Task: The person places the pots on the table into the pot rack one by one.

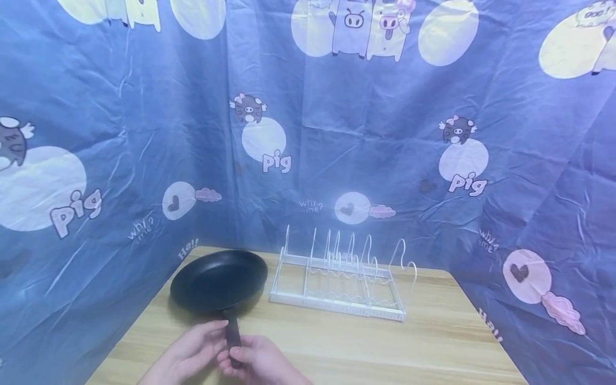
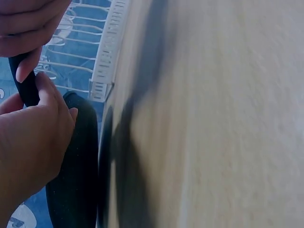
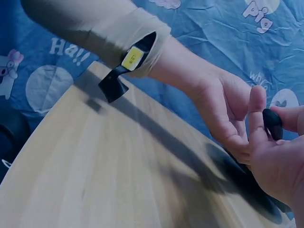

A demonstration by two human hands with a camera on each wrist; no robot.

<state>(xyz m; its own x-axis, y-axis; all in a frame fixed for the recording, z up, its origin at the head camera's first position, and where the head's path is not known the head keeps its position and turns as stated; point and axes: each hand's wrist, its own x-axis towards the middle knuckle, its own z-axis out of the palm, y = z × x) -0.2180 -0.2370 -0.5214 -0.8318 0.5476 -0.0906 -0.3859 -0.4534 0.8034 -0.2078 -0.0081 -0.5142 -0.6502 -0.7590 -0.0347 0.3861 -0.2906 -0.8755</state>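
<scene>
A black frying pan (image 1: 218, 280) is at the left of the table in the head view, its inside facing up and its handle (image 1: 233, 336) pointing towards me. My right hand (image 1: 262, 361) grips the handle's end, thumb on top and fingers curled beneath. Nearer the pan body, my left hand (image 1: 192, 350) pinches the handle from the left side. In the left wrist view the pan's dark side (image 2: 76, 166) lies beyond the left hand (image 2: 33, 142). The right wrist view shows the handle's tip (image 3: 272, 123) between the right hand's (image 3: 280, 161) thumb and fingers.
To the right of the pan, a white wire rack (image 1: 337, 307) with several upright curved dividers stands at the back of the wooden table (image 1: 327, 347). Blue cloth (image 1: 366, 160) printed with pigs hangs around the table's back and sides.
</scene>
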